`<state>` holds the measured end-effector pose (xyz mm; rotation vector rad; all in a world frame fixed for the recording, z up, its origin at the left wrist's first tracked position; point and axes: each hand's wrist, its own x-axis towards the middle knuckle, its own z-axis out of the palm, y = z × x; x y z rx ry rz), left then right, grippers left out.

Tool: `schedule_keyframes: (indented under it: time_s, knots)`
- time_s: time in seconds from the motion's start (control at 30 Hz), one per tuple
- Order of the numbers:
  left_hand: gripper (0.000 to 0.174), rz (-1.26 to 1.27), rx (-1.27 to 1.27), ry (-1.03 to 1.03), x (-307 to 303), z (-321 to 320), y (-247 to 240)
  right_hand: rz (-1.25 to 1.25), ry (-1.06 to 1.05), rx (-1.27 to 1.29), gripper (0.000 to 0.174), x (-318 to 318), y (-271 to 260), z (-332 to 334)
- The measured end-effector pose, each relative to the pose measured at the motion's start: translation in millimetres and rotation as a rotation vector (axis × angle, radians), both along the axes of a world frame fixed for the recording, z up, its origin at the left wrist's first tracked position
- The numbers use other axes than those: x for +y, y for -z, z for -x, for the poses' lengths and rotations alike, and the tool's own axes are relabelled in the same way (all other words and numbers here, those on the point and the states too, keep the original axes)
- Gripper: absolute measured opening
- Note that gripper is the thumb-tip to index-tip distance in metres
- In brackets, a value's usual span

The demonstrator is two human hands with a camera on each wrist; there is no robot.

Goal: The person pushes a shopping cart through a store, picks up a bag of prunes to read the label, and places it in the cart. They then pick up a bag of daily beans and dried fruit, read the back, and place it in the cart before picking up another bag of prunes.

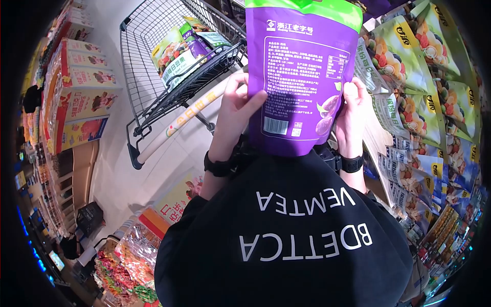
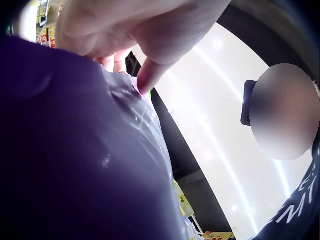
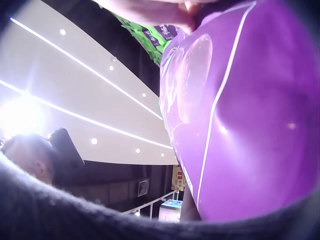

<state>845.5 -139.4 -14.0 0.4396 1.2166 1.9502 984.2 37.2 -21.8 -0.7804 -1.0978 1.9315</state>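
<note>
Upright between both hands in the head view is a purple snack pouch (image 1: 299, 61) with a green top, its printed back towards the camera. My left hand (image 1: 231, 110) grips its left edge, thumb on the printed face and the other fingers behind. On the opposite edge, my right hand (image 1: 352, 115) pinches the pouch beside the plum-like fruit picture. Close up in the left wrist view, the shiny pouch (image 2: 105, 160) bulges under my left hand (image 2: 150, 30). The right wrist view has the pouch (image 3: 260, 120) large, with part of my right hand (image 3: 160, 12) at its top.
A shopping cart (image 1: 134, 97) holding several snack pouches (image 1: 179, 53) stands ahead to the left. Shelves of green pouches (image 1: 396, 56) line the right side. Stacked pink and yellow boxes (image 1: 92, 97) are at left, and wrapped sweets (image 1: 128, 261) lie low at left.
</note>
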Motion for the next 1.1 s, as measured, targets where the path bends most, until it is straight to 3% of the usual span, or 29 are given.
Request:
schedule_keyframes:
  time_s: [0.03,0.1,0.2,0.53,1.1]
  knots:
    - [0.027,0.000,-0.001,0.002,-0.4,-0.8,0.1,0.000,0.002,-0.001,0.028,0.1,-0.5,0.3]
    - [0.044,0.002,0.128,0.075,-1.3,-1.3,0.6,0.002,0.006,0.002,0.029,0.8,-1.7,1.1]
    - [0.051,0.036,0.087,0.124,-2.8,0.8,-0.4,0.033,-0.025,0.006,0.030,1.7,-6.3,2.1]
    - [0.054,0.023,0.108,0.029,-1.4,-3.6,-0.7,0.098,-0.062,-0.063,0.031,5.7,-7.1,0.8]
    - [0.056,0.006,0.078,-0.021,-2.8,-6.3,-6.3,0.046,-0.328,-0.173,0.045,0.0,-31.4,-5.2]
